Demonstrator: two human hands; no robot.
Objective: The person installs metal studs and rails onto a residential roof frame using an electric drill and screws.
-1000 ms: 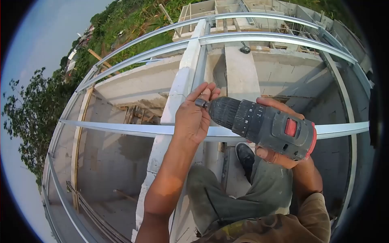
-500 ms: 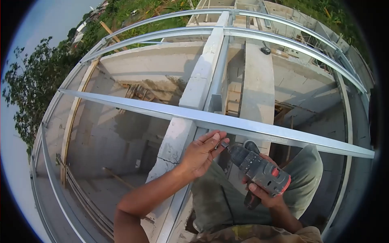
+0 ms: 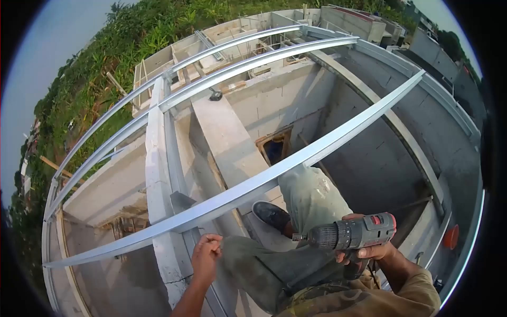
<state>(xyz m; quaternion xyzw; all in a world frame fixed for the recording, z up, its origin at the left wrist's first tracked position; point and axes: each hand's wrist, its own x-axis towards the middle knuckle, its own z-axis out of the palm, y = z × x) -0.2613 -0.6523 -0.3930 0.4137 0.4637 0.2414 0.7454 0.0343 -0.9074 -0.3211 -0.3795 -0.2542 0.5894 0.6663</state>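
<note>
My right hand (image 3: 372,251) is wrapped round the grip and underside of a black and red cordless drill (image 3: 359,231), whose chuck and bit point left above my thigh. My left hand (image 3: 206,253) is closed, its fingers curled together, just below a long silver metal beam (image 3: 253,183); anything between its fingers is too small to make out. The beam runs from lower left to upper right over a pale block wall top (image 3: 158,174). A grey metal bracket (image 3: 181,202) stands beside that wall top, behind the beam.
Two more metal beams (image 3: 264,57) cross further ahead. A pale plank (image 3: 231,132) carries a small dark object (image 3: 215,95). My shoe (image 3: 271,215) rests below the near beam. Deep rooms drop away on both sides. An orange bucket (image 3: 451,237) is at the right.
The view has swung right. My left hand has come away from the drill's tip and its fingers have curled in. The drill has turned to lie nearly level, further right.
</note>
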